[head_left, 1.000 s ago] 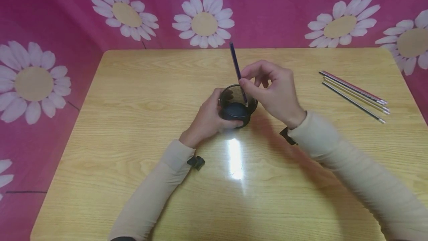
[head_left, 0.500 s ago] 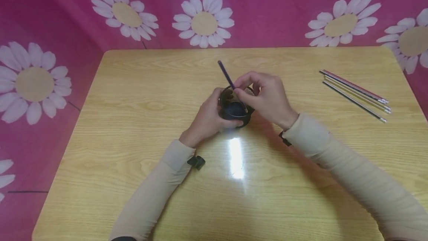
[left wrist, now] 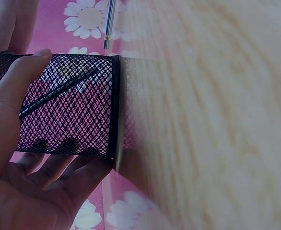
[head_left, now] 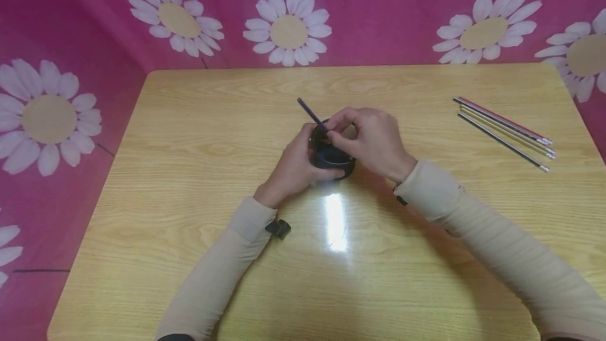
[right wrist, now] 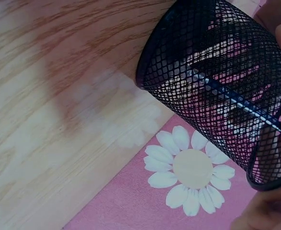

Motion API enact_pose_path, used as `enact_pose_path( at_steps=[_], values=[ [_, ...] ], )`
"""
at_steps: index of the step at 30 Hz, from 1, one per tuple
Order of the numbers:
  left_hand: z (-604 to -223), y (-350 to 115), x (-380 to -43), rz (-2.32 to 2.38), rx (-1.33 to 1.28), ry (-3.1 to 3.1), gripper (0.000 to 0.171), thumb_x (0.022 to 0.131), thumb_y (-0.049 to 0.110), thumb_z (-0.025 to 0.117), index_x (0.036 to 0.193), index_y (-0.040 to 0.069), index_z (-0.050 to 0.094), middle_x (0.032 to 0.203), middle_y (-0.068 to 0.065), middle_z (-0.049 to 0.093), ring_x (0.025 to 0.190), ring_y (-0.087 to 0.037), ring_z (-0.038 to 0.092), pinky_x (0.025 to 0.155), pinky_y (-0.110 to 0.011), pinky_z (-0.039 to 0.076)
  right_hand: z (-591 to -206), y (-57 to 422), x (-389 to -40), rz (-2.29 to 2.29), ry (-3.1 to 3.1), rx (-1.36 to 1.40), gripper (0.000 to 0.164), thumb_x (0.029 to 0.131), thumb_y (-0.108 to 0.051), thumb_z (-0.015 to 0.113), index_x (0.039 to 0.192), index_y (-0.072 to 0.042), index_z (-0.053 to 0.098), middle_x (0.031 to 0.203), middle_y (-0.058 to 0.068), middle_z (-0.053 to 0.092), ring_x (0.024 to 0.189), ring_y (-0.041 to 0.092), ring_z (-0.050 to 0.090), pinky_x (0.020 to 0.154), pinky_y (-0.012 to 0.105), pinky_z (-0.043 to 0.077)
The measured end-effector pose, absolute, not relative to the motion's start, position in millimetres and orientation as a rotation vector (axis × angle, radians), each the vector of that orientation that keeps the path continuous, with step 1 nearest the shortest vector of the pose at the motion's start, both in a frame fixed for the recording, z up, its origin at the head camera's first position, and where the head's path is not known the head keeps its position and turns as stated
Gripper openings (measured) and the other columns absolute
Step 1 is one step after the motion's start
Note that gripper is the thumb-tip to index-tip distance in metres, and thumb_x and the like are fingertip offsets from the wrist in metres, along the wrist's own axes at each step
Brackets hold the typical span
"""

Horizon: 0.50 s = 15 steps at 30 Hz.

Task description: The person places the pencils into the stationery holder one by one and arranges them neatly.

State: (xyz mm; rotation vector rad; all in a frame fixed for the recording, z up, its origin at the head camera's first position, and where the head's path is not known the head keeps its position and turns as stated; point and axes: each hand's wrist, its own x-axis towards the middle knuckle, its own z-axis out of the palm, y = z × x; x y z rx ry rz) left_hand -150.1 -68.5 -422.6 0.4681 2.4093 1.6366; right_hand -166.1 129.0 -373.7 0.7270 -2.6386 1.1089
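My left hand (head_left: 294, 166) grips a black mesh pencil cup (head_left: 333, 161), thumb on the near side and fingers round the far side. In the left wrist view the cup (left wrist: 78, 120) stands on the tabletop. A dark pencil (head_left: 310, 111) leans to the left over the rim, pinched between the thumb and forefinger of my right hand (head_left: 379, 141). Through the mesh in the right wrist view, the pencil's lower part (right wrist: 236, 98) slants inside the cup (right wrist: 179, 48), its end short of the base. My right fingers hide part of the cup's opening.
Several pencils (head_left: 504, 134), red, dark and yellowish, lie side by side at the right of the wooden table (head_left: 165, 172). A pink cloth with white daisies (head_left: 379, 14) hangs behind the table and along its left.
My right hand has moved down and left, and the pencil has gone lower into the cup, its upper end tilting further left. The left hand and cup have stayed still.
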Motion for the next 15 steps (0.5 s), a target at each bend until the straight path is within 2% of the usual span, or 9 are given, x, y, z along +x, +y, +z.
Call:
enact_pose_path(
  at_steps=[4, 8, 15],
  values=[
    [-422.6, -69.3, -150.0, 1.648, 0.476, 2.407, 0.084, 0.081, 0.013, 0.099, 0.148, 0.008, 0.048, 0.147, -0.008, 0.061, 0.130, -0.020, 0.059, 0.116, -0.043, 0.046, -373.2, 126.2, -166.4, 1.065, -2.661, 0.763, 0.012, 0.095, -0.009, 0.083, 0.106, -0.005, 0.083, 0.092, 0.006, 0.081, 0.079, 0.028, 0.070, 0.065, 0.039, 0.044],
    [-422.1, -70.0, -150.1, 1.649, 0.495, 2.406, 0.086, 0.081, 0.014, 0.099, 0.151, 0.010, 0.049, 0.146, -0.007, 0.062, 0.131, -0.019, 0.059, 0.116, -0.041, 0.045, -372.9, 123.4, -166.4, 0.990, -2.693, 0.791, 0.012, 0.095, -0.011, 0.082, 0.106, -0.006, 0.083, 0.093, 0.005, 0.081, 0.084, 0.028, 0.073, 0.072, 0.043, 0.050],
    [-422.6, -70.6, -150.9, 1.640, 0.507, 2.401, 0.085, 0.081, 0.015, 0.099, 0.151, 0.011, 0.051, 0.143, -0.003, 0.064, 0.129, -0.015, 0.061, 0.115, -0.038, 0.045, -372.5, 120.8, -165.9, 0.921, -2.728, 0.797, 0.011, 0.095, -0.014, 0.083, 0.104, -0.008, 0.083, 0.091, 0.004, 0.081, 0.084, 0.028, 0.072, 0.069, 0.045, 0.051]
  ],
)
